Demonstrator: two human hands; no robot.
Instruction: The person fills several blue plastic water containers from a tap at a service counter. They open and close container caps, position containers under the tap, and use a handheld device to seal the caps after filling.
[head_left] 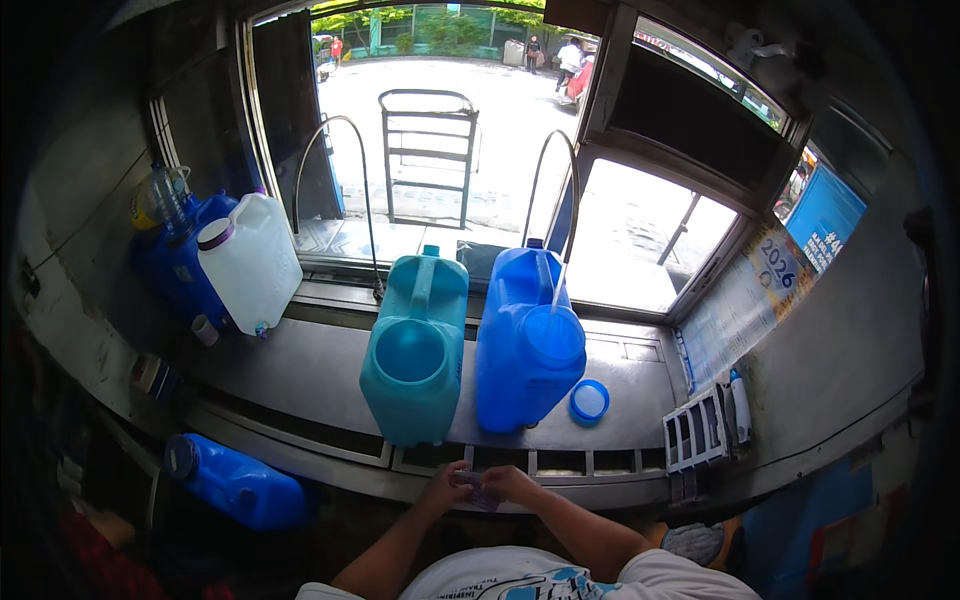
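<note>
Close together at the counter's front edge, my left hand (445,487) and my right hand (512,485) are both closed on a small, thin purple piece (484,497), too small to identify. In front of them stands a teal water jug (415,300) with its wide mouth uncovered. Right of it is a blue water jug (510,350); a stream of water falls toward its round opening from a curved metal spout (552,140). A round blue cap (590,401) lies on the counter beside the blue jug. Neither hand touches the jugs.
A white jug (255,262) and dark blue containers (175,270) stand at the counter's left end. Another blue jug (245,487) lies low at left, near a person's red sleeve (95,560). A grey rack (697,435) sits at right. Beyond the window stands a metal trolley (428,155).
</note>
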